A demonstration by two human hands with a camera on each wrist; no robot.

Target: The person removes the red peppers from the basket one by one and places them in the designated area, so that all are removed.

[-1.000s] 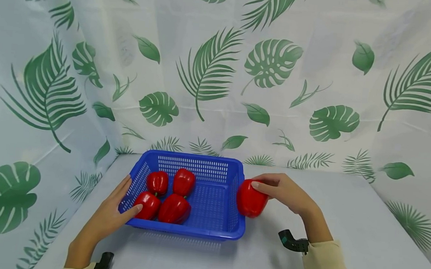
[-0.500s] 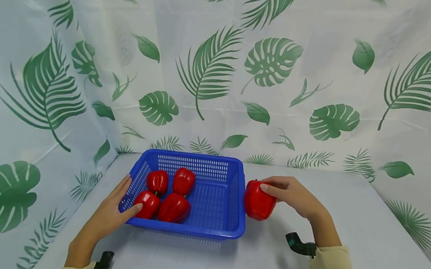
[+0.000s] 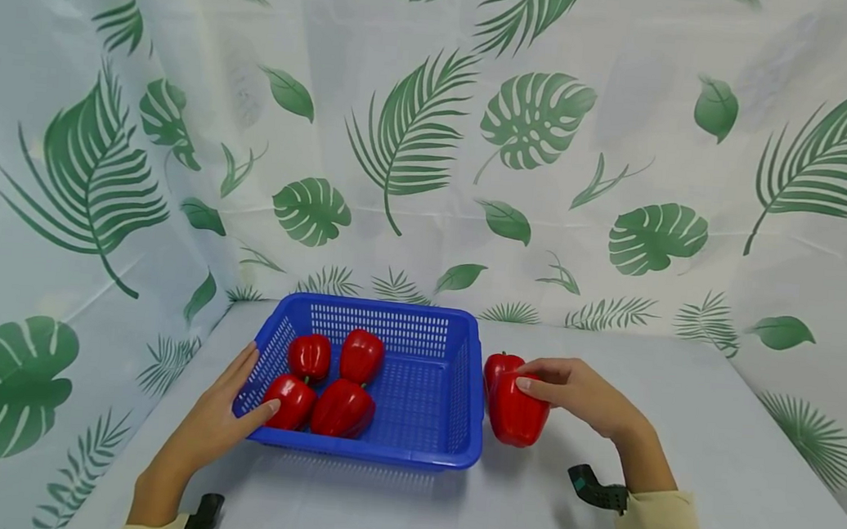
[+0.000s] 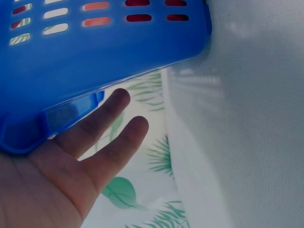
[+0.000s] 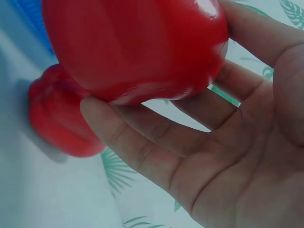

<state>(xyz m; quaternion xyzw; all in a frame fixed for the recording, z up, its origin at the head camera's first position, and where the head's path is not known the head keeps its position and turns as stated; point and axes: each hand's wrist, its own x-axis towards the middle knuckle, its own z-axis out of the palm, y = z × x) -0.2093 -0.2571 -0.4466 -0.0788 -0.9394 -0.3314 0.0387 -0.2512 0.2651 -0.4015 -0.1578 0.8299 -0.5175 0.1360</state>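
Note:
My left hand [image 3: 217, 414] holds the left rim of a blue plastic basket [image 3: 381, 452], thumb over the edge and fingers along the outside. In the left wrist view, two fingers [image 4: 114, 142] extend straight beside the basket wall [image 4: 118, 47]. Several red bell peppers [image 3: 343, 410] lie in the basket's left half. Just outside its right wall, my right hand [image 3: 584, 395] grips a red bell pepper [image 3: 519, 410] between thumb and fingers. Behind it, another red bell pepper [image 3: 499, 364] sits on the table, partly hidden; the right wrist view shows this second pepper [image 5: 64, 114] more fully.
A white-covered table [image 3: 650, 395] lies under everything. Behind and to the left hangs a white curtain [image 3: 408, 272] with green leaf prints. Black wrist-worn devices [image 3: 600, 488] stick out from both wrists.
My right hand has moved right and slightly towards me with its bell pepper, away from the basket's right rim. Another bell pepper behind it has come into view. The left hand stays put.

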